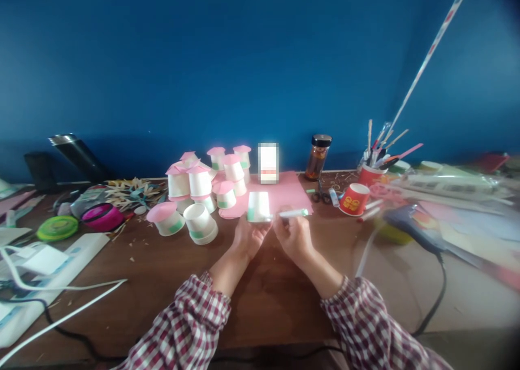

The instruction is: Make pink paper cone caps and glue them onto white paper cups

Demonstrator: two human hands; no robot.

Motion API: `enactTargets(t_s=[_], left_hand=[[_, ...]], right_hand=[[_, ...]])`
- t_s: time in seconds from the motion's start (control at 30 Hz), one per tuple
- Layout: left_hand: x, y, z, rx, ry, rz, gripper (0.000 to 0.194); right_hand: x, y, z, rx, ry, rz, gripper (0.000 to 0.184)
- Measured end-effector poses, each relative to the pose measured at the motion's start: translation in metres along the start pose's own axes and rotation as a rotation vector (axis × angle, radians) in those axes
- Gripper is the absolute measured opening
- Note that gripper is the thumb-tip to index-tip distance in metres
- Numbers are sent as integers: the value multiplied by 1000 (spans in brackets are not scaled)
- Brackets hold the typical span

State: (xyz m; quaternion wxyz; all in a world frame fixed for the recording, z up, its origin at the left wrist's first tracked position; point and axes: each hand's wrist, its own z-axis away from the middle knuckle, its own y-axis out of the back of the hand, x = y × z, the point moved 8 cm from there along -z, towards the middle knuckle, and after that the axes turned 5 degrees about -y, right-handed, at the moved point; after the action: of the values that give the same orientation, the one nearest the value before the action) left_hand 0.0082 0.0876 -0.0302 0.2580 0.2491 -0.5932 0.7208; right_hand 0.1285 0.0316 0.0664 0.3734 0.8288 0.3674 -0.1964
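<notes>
A white paper cup (259, 205) with a green patch near its lower left is upside down in my left hand (248, 237), whose fingers are closed round its lower part. My right hand (294, 234) grips a marker pen (296, 213), white with a greenish end, its tip side pointing at the cup. Behind both hands lies pink paper (290, 191). To the left stand several white paper cups (200, 183) with pink paper tops, some stacked. Nearest my left hand among them are nested plain white cups (199, 224).
A dark-lidded jar (318, 157), black scissors (323, 195) and a red paper cup (355, 199) stand or lie at the right. A glue gun (414, 226) with a cord is farther right. At the left are a power strip (77, 261), white cables and a green tape roll (57, 227).
</notes>
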Motion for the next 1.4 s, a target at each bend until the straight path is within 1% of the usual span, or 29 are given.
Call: enactTargets(t_s=[0.13,0.27,0.37,0.53,0.83,1.0,1.1,1.27,1.4], left_hand=[[-1,0,0,24,14,36,13],[-3,2,-1,64,42,79,14],[-5,2,-3,51,53,81,15],[-7,4,-5,41,51,72,11],[-2,1,-2,51,36,75,15],[-4,-3,2,24,63,58,12],[-4,-5,3,-6,72,44,11],[-4,0,2,55,83,78,13],[-4,0,3,63,94,69,15]], right_hand=[[-1,-1,0,-11,8,-16,17],[0,-4,0,-35,2,-44,18],[2,-4,0,-23,-8,-48,17],[3,0,0,16,-19,-41,15],[1,-2,-1,-49,-28,-72,18],[5,2,-2,5,-55,-56,17],[7,2,-2,6,-75,-53,18],[7,0,-1,-19,-63,-75,17],[8,-1,-2,-20,-73,-84,17]])
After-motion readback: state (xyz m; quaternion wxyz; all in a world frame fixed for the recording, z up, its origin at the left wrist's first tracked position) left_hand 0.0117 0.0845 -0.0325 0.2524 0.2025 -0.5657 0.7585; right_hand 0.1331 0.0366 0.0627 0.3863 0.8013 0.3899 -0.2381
